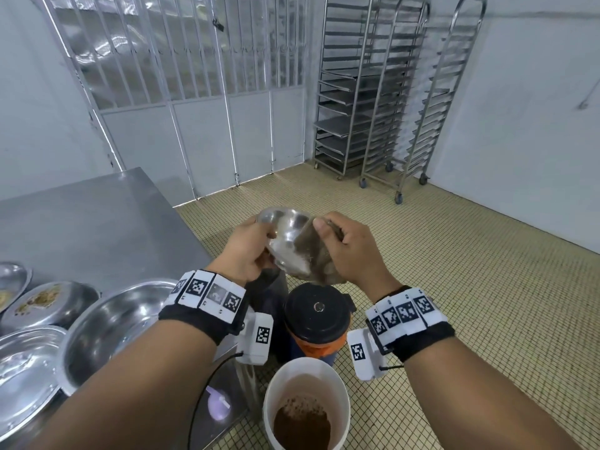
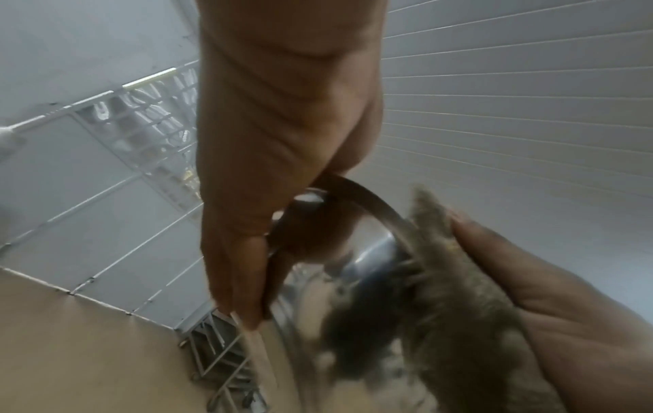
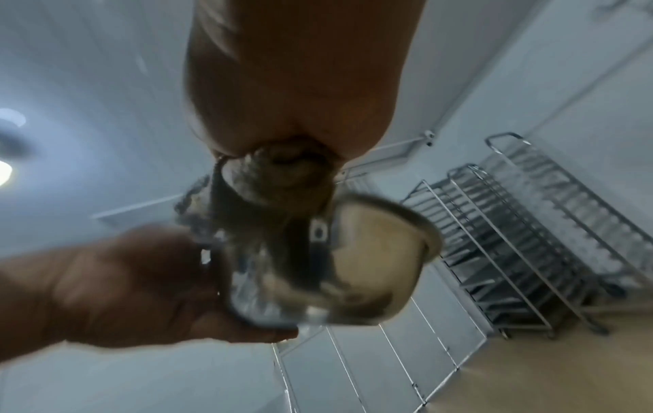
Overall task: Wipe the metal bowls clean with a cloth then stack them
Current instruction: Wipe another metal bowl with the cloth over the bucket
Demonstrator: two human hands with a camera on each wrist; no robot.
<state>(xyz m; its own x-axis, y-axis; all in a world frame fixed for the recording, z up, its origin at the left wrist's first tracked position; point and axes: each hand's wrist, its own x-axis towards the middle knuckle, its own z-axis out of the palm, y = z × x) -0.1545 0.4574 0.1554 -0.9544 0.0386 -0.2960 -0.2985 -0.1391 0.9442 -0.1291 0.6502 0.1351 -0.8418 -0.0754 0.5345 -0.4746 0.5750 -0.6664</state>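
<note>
A small metal bowl is held in the air past the table's corner, tilted toward me. My left hand grips its left rim, thumb inside. My right hand pinches a grey-brown cloth against the bowl's right side, thumb on the cloth inside the bowl. In the left wrist view the cloth drapes over the bowl's rim. In the right wrist view the bowl shows its shiny outer wall, with the cloth bunched under my right palm.
On the steel table at lower left lie a large clean bowl and several metal dishes, one with food scraps. Below my hands stand a black-lidded container and a white bucket of brown powder. Tray racks line the far wall.
</note>
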